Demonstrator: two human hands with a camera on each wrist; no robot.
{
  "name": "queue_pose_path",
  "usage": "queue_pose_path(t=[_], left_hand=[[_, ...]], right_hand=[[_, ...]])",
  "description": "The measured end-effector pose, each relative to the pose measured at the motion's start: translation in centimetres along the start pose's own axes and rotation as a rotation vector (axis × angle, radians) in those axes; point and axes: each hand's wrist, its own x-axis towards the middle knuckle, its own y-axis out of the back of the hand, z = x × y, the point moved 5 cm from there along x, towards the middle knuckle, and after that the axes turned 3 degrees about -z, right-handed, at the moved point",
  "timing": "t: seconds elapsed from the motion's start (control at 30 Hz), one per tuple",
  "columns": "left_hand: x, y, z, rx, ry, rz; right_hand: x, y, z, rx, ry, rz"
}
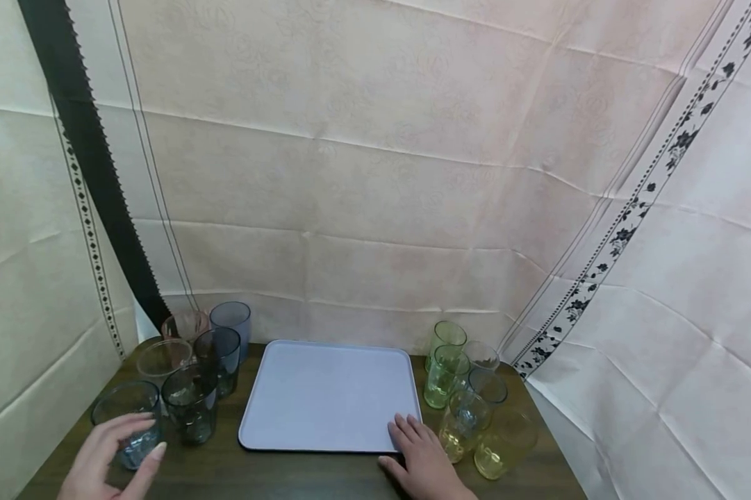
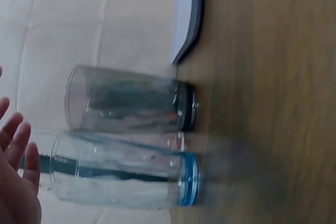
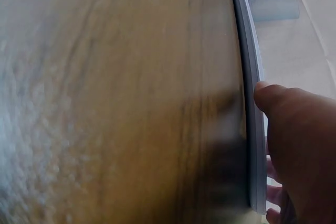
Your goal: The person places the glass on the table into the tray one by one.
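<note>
At the table's left front, my left hand [image 1: 108,460] reaches toward a clear blue-tinted drinking glass [image 1: 139,444], thumb and fingers spread apart. In the left wrist view its fingers [image 2: 18,142] are off the blue-based glass [image 2: 126,177]. A dark grey glass [image 1: 190,413] stands just right of that one. My right hand [image 1: 426,460] rests on the front right corner of a white rectangular tray [image 1: 331,399], fingers laid out over it. In the right wrist view the thumb [image 3: 286,103] touches the tray's outer rim.
Behind the left glasses stand another dark glass [image 1: 225,378], a blue one [image 1: 240,321] and clear or pinkish ones. Right of the tray are green [image 1: 439,385], yellow [image 1: 490,462] and clear glasses, close together. Pale cloth [image 1: 350,187] hangs around the wooden table [image 1: 275,479].
</note>
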Motion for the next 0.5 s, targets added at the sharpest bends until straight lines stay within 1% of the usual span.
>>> queue_pose_path(t=[0.1,0.17,0.2,0.3,0.33,0.4,0.43,0.5], left_hand=[[0.3,1.0,-0.6,0.042,0.037,0.041],[0.5,1.5,-1.2,0.086,0.056,0.075],[0.5,1.7,-1.5,0.106,0.078,0.092],[0.4,2.0,-2.4,0.134,0.100,0.134],[0.3,2.0,-2.7,0.143,0.108,0.135],[0.3,1.8,-3.4,0.157,0.162,0.112],[0.3,1.7,-3.7,0.168,0.198,0.086],[0.5,1.4,-4.4,0.200,0.302,0.020]], right_hand=[[0.1,0.2,0.0,-0.001,0.008,0.007],[0.1,0.3,-0.1,0.005,0.017,0.012],[0.1,0.3,-0.2,0.010,0.020,0.013],[0.1,0.2,-0.2,0.024,0.014,0.002],[0.1,0.1,-0.1,0.032,0.008,-0.003],[0.1,-0.1,0.0,0.038,-0.008,-0.011],[0.1,-0.1,0.1,0.041,-0.015,-0.013],[0.0,-0.2,0.2,0.043,-0.013,-0.006]])
